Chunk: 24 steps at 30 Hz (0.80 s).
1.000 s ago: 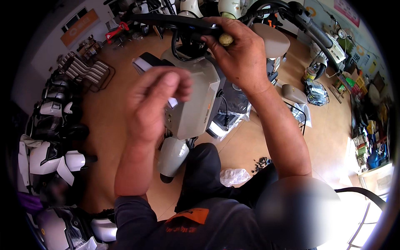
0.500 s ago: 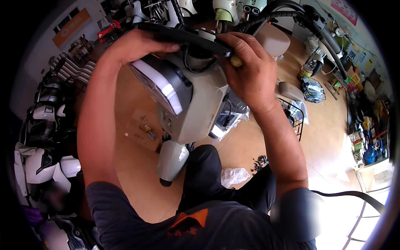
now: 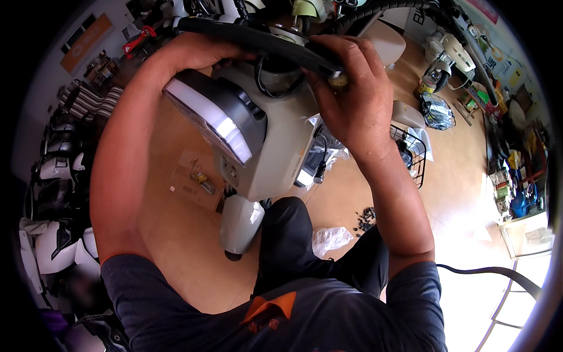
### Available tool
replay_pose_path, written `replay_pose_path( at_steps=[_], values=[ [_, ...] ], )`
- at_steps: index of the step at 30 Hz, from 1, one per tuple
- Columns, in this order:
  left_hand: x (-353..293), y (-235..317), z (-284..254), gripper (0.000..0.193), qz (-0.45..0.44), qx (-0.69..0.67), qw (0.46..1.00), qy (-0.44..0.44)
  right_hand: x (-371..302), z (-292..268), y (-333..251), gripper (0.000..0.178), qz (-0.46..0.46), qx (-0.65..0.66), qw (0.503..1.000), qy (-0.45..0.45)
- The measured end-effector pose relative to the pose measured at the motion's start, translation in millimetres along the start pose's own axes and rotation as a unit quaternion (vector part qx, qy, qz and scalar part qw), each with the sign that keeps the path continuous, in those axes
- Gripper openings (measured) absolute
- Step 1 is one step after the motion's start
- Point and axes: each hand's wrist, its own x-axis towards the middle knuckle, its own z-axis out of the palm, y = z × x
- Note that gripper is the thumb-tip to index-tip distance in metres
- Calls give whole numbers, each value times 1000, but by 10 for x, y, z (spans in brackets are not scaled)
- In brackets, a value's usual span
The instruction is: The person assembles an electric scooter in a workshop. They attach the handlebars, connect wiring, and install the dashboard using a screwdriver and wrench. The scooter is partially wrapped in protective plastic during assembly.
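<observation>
A long black panel (image 3: pixel 246 36) lies tilted across the top of a grey-beige scooter's front body (image 3: pixel 278 146). At its left part, my left hand (image 3: pixel 202 51) grips from the near side, its fingers partly hidden by the panel. My right hand (image 3: pixel 358 88) is closed round the panel's right end, fingers over the top and thumb below. A small yellowish rounded thing (image 3: pixel 338 81) shows at that hand; its kind is unclear. Below the panel, a black cable (image 3: pixel 258 79) loops down. The headlight (image 3: pixel 220 120), black with a white rim, juts out left, beneath my left forearm.
The scooter's front fender (image 3: pixel 241 220) stands by my knee. On the floor lie clear plastic (image 3: pixel 331 239), small black parts (image 3: pixel 365 220), a wire basket (image 3: pixel 417 155) and a cardboard piece (image 3: pixel 190 176) with tools. White body panels (image 3: pixel 61 240) line the left; a handlebar arches upper right.
The panel's left end now appears farther left and higher, and my left arm has shifted left. My left thumb is less visible. The right hand keeps its hold on the panel's right end.
</observation>
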Motion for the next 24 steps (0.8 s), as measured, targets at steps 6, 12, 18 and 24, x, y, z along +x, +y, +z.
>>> replay_pose_path(
  at_steps=[6,12,18,24],
  values=[
    [17,-80,-27,30,28,16,999,10,-150,101,125,46,114,80,990,-3],
    [21,-109,14,26,29,13,999,18,-113,80,254,47,114,163,972,-128],
    [-12,-558,10,23,105,-62,992,38,-52,187,338,40,119,176,967,-144],
    [-25,-375,-55,22,159,-178,969,-65,-57,244,320,34,93,157,977,-106]
  ],
)
